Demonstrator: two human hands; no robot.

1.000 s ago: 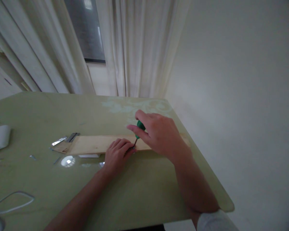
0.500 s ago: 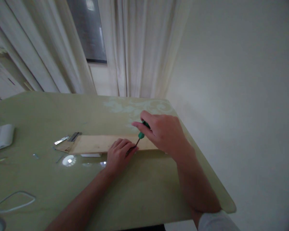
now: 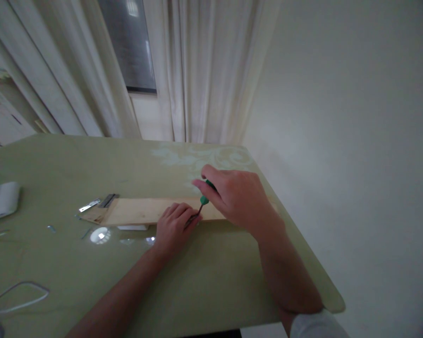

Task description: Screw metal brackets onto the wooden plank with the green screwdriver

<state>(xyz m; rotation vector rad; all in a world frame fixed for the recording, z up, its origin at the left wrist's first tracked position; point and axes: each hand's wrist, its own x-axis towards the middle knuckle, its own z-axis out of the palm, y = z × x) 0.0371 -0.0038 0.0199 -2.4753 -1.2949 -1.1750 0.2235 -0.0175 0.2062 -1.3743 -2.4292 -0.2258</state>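
A long pale wooden board (image 3: 136, 210) lies across the table. Near its front edge my left hand (image 3: 174, 228) presses down, its fingers and thumb closed about a small metal piece that looks like a hinge (image 3: 191, 218), mostly covered. My right hand (image 3: 238, 197) is wrapped round the green handle of a screwdriver (image 3: 204, 199). The shaft slants down and its tip meets the metal piece beside my left fingertips. Whether a screw sits under the tip is too small to tell.
At the board's left end lie a shiny hinge (image 3: 89, 205) and a darker hinge (image 3: 107, 200). Small screws (image 3: 51, 228) are scattered on the green table (image 3: 91, 164). A white case (image 3: 2, 201) and a looped cable (image 3: 28, 295) lie at left. A white block (image 3: 133, 227) shows beneath the board.
My right hand has turned slightly and shifted a little left, and the screwdriver stands a bit more upright. My left hand keeps its place on the board.
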